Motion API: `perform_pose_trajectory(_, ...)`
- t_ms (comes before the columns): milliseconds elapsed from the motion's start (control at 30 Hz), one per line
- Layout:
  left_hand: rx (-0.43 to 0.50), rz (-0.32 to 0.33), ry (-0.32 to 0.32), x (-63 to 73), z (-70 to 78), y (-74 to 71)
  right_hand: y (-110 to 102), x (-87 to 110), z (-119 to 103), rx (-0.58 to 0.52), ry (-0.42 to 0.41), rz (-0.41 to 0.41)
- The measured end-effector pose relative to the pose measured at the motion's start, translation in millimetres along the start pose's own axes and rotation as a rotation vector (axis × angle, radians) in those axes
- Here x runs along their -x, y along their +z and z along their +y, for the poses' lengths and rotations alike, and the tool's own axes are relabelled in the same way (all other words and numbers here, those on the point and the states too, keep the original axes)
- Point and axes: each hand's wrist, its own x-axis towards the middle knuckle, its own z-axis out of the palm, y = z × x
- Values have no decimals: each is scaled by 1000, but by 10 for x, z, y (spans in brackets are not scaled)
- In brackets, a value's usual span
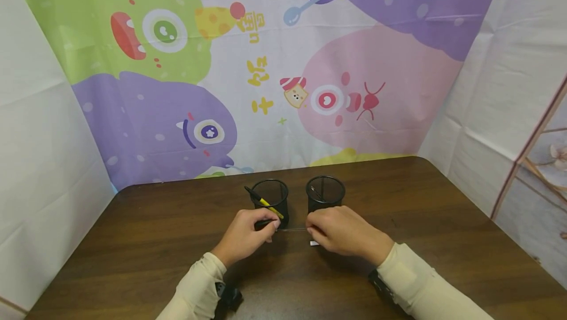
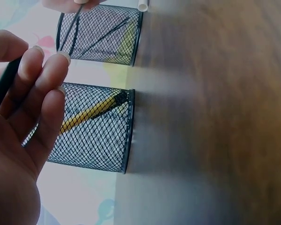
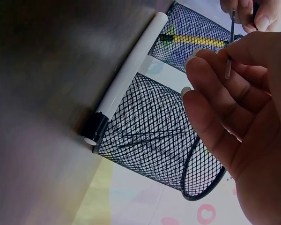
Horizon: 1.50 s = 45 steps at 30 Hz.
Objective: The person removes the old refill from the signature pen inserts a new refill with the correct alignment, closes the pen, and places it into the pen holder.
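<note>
Fingers of the left hand (image 1: 245, 234) are gripping a black pen (image 2: 8, 80) while the right hand (image 1: 347, 231) is pinching a thin rod (image 3: 232, 28) spanning the gap, probably to steady it; beyond, mesh cups (image 3: 140, 117) are standing on the counter (image 1: 146, 251), one containing a yellow pen (image 1: 264, 202).
</note>
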Motion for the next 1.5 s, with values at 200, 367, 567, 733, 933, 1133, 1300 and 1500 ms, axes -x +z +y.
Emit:
perform_pose_trajectory(200, 0, -4, 19, -1, 4, 4, -1, 1, -9, 7, -3, -15)
perform_pose_trajectory(367, 2, -5, 22, -4, 14, 8, -1, 1, -14, 18, -4, -25)
perform_pose_trajectory(567, 11, -10, 30, -7, 18, 15, 6, 1, -14, 21, -6, -33)
perform_pose_trajectory(733, 35, -3, 40, -3, 26, 27, 16, -2, -9, 9, 3, -55)
perform_pose_trajectory(933, 38, -6, 51, -1, 20, 37, 21, -1, -11, -4, 20, -87)
perform_pose_trajectory(1133, 37, -19, 63, -7, 1, 22, 21, 6, -7, -5, 39, -104)
perform_pose_trajectory(1300, 26, -32, 83, -16, 0, 15, 27, 5, -2, -8, 48, -114)
perform_pose_trajectory(1500, 24, -40, 65, -6, 17, 15, 34, 7, 2, -15, 52, -126)
